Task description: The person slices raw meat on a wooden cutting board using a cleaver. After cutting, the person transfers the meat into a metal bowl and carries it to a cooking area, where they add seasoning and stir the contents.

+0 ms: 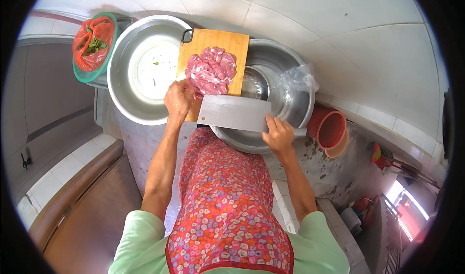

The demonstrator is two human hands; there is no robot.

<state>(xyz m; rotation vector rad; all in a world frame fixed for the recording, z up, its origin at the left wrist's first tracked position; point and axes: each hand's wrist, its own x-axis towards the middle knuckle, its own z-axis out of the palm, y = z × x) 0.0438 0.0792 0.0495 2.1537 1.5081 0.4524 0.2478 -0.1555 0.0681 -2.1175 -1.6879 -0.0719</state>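
A pile of sliced raw meat (211, 70) lies on a wooden cutting board (236, 41), which bridges the space between two metal basins. My right hand (278, 134) is closed on a broad cleaver (235, 111), its blade held flat across the near end of the board, just below the meat. At the board's left edge, my left hand (179, 98) is closed beside the meat's lower left. Its fingertips are partly hidden, and whether they pinch meat or the board I cannot make out.
A light metal basin (118, 87) with green bits stands left; a grey basin (302, 109) holding a bowl (256, 85) and clear plastic bag (295, 78) stands right. Beyond are a green basket (83, 76) with a red bag (102, 31) of greens and a red bucket (334, 128).
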